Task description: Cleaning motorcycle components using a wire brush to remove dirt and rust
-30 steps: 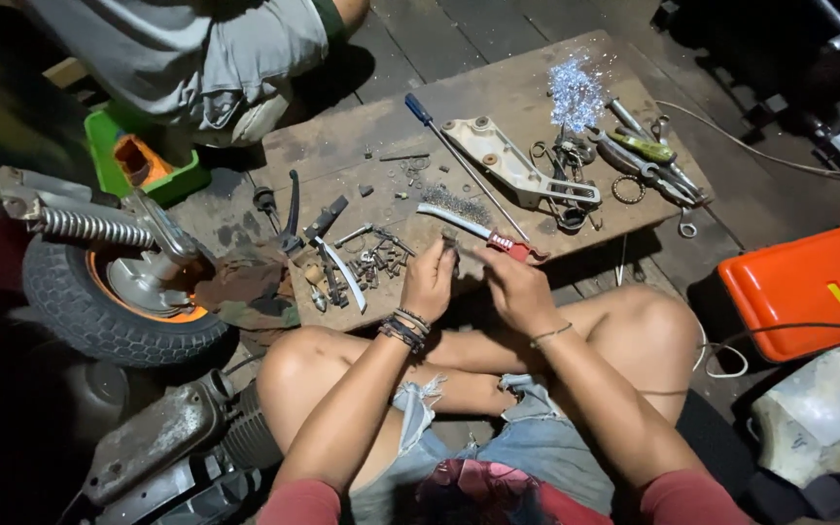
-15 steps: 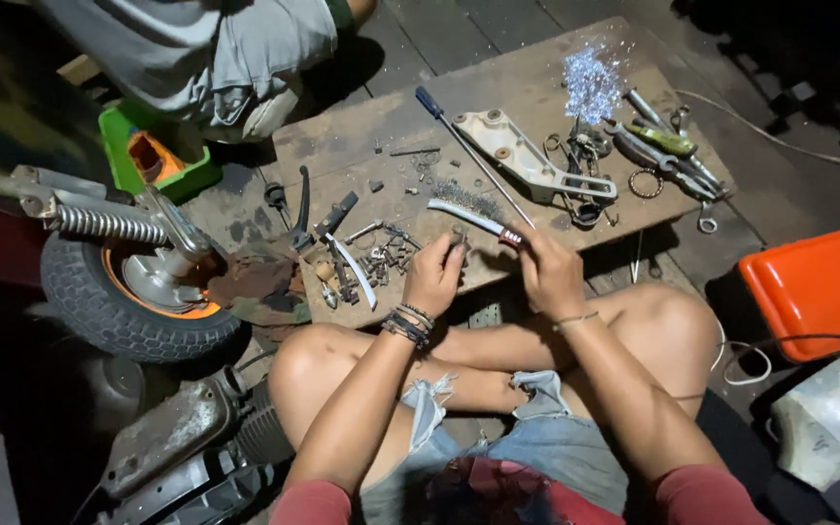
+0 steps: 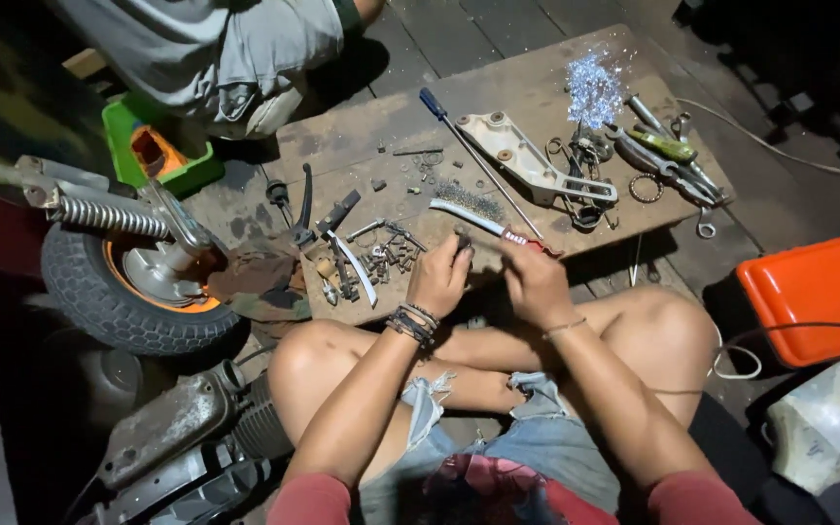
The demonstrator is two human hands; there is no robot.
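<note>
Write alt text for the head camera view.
A seated person's left hand and right hand meet over the near edge of a low wooden board, beside a wire brush. Small metal parts and tools cover the board; a small wheel lies to the left, an orange case to the right.

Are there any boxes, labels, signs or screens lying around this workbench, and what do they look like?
No signs or screens show.
Orange case: on the floor, right of the wooden board; rounded rectangle with a yellow mark on its lid.
Green tray: beyond the board's left end, beside the wheel; small open box with an orange thing inside.
</note>
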